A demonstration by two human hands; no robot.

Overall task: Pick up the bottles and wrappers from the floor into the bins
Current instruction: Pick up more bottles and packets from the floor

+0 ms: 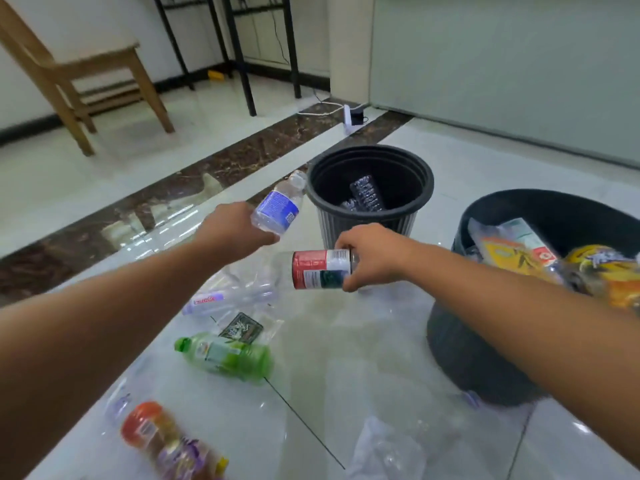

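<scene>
My left hand [235, 230] grips a clear bottle with a blue label [278, 207], tilted with its cap toward the black bin [424, 183] that has clear bottles inside. My right hand [372, 256] holds a clear bottle with a red label [318, 269] by its base, lying sideways in the air just in front of that bin. On the floor lie a clear bottle with a pink label [221, 299], a green bottle [225, 355], an orange-capped bottle [166, 438], a dark wrapper in clear film [242, 329] and a clear wrapper [384, 448].
A second black bin [460, 344] at the right is full of colourful wrappers. A wooden chair [86, 71] stands far left, black table legs [242, 57] at the back, and a white power strip with cables [349, 117] lies near the grey wall.
</scene>
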